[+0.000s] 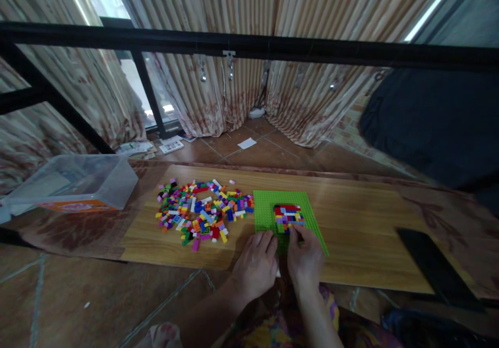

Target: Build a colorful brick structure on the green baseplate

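A green baseplate [265, 202] lies on the wooden board, bearing a flat block of multicoloured toy building bricks [288, 217] set in rows. At the near edge of that block, my right hand [306, 257] is closed in a pinch; a small yellow-green toy brick [301, 243] shows at its fingers. My left hand [257, 262] rests over the plate's near left corner, fingers curled and pressed together. What lies under those fingers is hidden. Just beside it, a small white bit [278, 272] peeks out between the two hands.
Left of the plate spreads a heap of loose bricks [206, 215] on the wooden board [362, 218]. A clear plastic box [120, 181] stands at the far left. A dark flat object [436, 267] lies at the board's right end. A black metal bar [249, 43] crosses beyond, before curtains.
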The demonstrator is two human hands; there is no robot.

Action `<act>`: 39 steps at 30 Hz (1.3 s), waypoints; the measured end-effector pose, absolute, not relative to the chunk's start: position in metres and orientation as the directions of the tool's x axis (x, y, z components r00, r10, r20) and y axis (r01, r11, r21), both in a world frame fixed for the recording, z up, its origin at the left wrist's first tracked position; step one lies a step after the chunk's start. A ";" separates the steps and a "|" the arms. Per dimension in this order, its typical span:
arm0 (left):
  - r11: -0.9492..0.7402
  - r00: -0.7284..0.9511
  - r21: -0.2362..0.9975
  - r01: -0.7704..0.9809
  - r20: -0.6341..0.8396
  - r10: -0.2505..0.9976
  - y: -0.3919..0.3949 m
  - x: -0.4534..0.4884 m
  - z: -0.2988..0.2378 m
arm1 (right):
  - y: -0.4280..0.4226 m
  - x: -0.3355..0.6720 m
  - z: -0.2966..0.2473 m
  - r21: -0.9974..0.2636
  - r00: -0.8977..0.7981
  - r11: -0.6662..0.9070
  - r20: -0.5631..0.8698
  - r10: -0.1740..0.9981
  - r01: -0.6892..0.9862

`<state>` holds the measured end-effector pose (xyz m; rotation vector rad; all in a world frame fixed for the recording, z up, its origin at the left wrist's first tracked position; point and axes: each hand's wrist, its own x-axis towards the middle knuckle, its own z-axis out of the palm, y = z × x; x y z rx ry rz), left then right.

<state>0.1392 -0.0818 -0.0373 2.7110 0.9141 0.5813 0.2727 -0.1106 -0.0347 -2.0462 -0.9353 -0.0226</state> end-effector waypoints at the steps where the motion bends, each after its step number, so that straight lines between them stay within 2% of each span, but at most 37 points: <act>1: -0.784 0.731 0.324 0.529 0.294 0.615 -0.082 0.139 -0.037 | -0.110 0.271 -0.036 -0.670 0.704 -0.353 0.366 0.608 0.653; 5: -0.788 0.738 0.323 0.524 0.291 0.609 -0.081 0.140 -0.033 | -0.107 0.266 -0.042 -0.609 0.680 -0.366 0.428 0.595 0.704; 11: -0.784 0.741 0.333 0.524 0.276 0.612 -0.081 0.139 -0.032 | -0.107 0.265 -0.046 -0.619 0.699 -0.360 0.482 0.528 0.699; 21: -0.782 0.749 0.339 0.523 0.255 0.611 -0.081 0.139 -0.031 | -0.112 0.268 -0.049 -0.576 0.632 -0.321 0.491 0.600 0.752; 31: -0.784 0.748 0.341 0.519 0.263 0.609 -0.081 0.139 -0.032 | -0.114 0.269 -0.052 -0.417 0.502 -0.307 0.520 0.691 0.855; 39: -0.763 0.723 0.375 0.527 0.273 0.634 -0.083 0.140 -0.034 | -0.115 0.268 -0.058 -0.490 0.527 -0.276 0.505 0.684 0.827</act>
